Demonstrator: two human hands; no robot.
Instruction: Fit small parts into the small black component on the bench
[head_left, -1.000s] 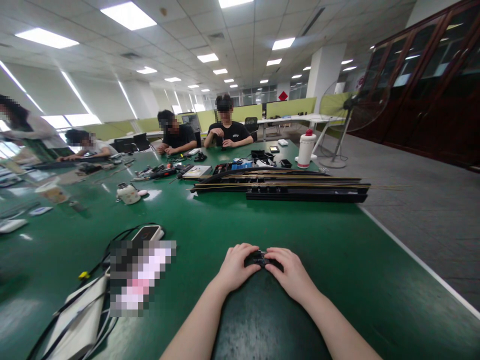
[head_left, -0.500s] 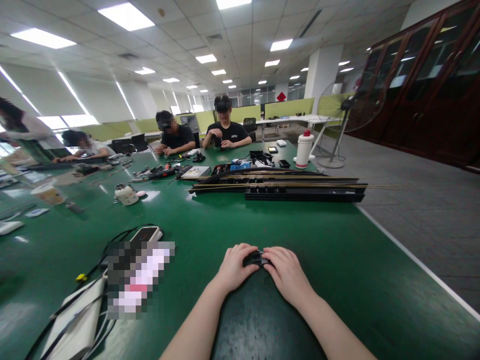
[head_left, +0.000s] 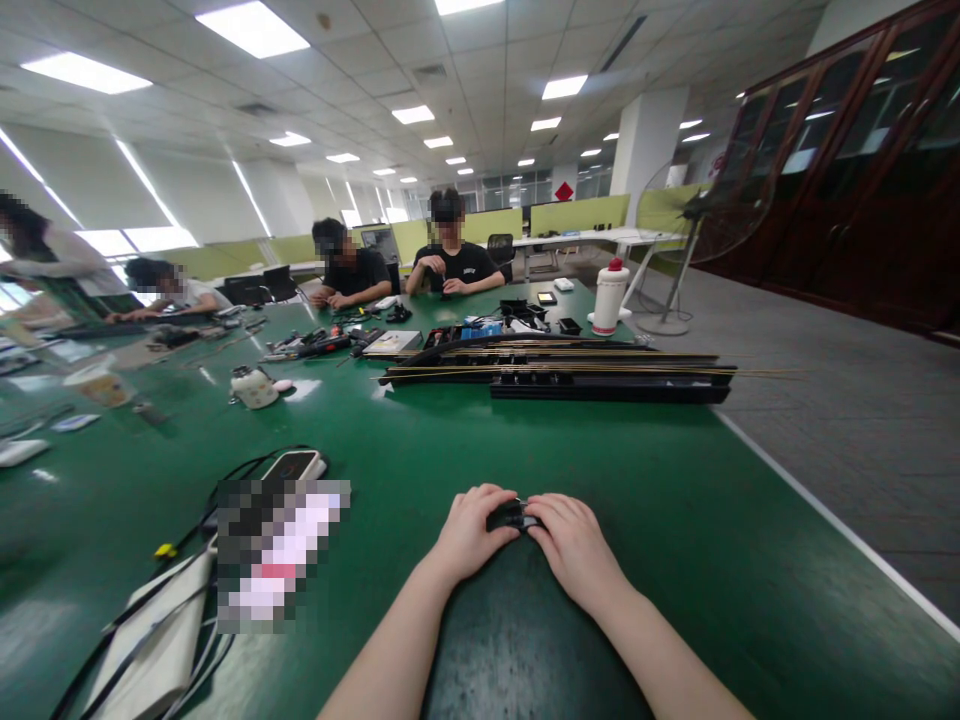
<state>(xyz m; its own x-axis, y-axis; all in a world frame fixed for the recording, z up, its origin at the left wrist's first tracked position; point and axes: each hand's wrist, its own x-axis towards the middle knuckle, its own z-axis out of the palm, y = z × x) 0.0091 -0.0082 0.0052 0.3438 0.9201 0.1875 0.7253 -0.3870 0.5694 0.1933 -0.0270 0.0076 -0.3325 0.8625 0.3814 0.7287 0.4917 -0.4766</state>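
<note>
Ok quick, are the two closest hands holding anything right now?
Left hand: closed, holding the left end of a small black part.
Right hand: closed, holding the same part's right end.

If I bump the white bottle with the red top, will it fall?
The white bottle might tip if pushed up high, since it's taller than wide. A gentle low push would probably slide it, as the green table looks shiny. I can't see how full it is.
</note>
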